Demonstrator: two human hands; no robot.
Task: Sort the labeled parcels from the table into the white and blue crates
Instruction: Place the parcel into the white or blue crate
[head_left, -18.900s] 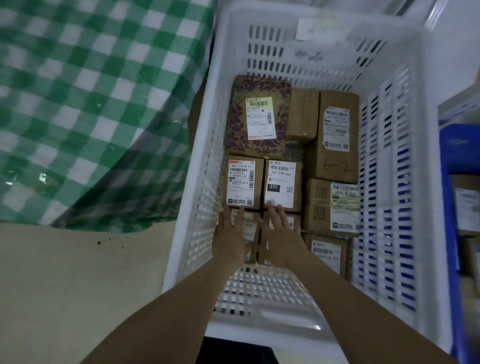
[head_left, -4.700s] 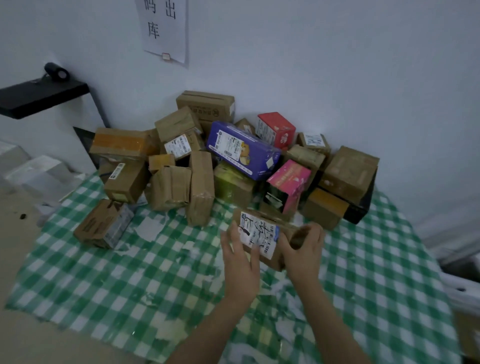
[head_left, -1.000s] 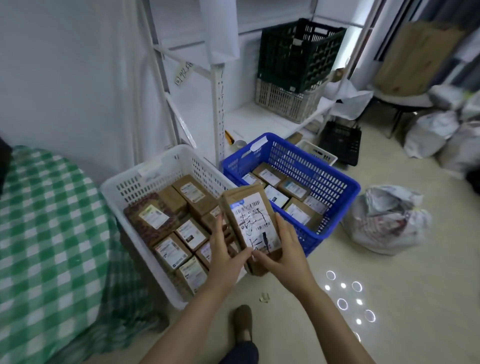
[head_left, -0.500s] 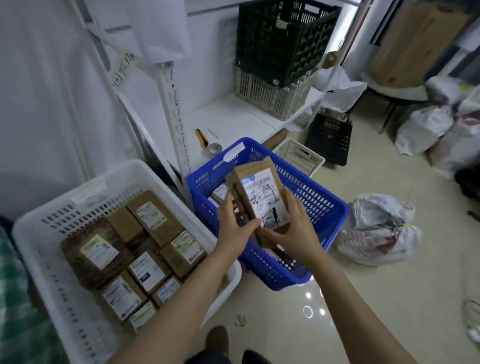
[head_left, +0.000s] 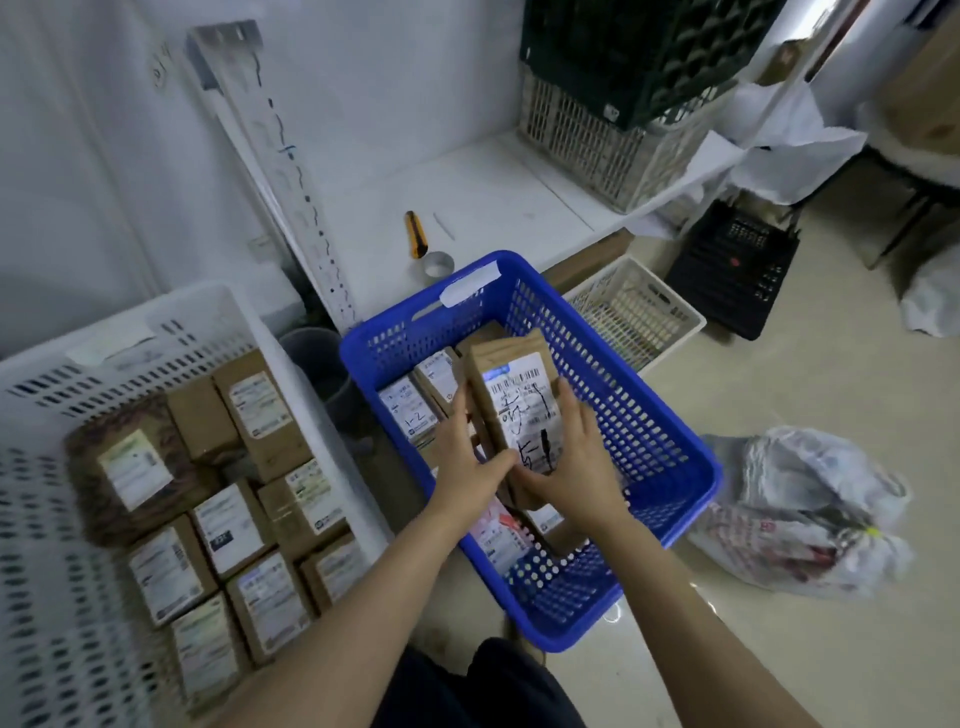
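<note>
Head camera shows us gripping a brown parcel between both hands, the left hand curled round its left edge and the right hand clasping its right side, label facing up. The parcel hangs over the middle of the blue crate, just above the boxes already lying there; the white crate stands to our left. We judge the main risk to be a jam: the parcel looks long and the gap among its neighbours tight, so it may land tilted or pinch our hands. A misread handwritten label would put it in the wrong crate.
</note>
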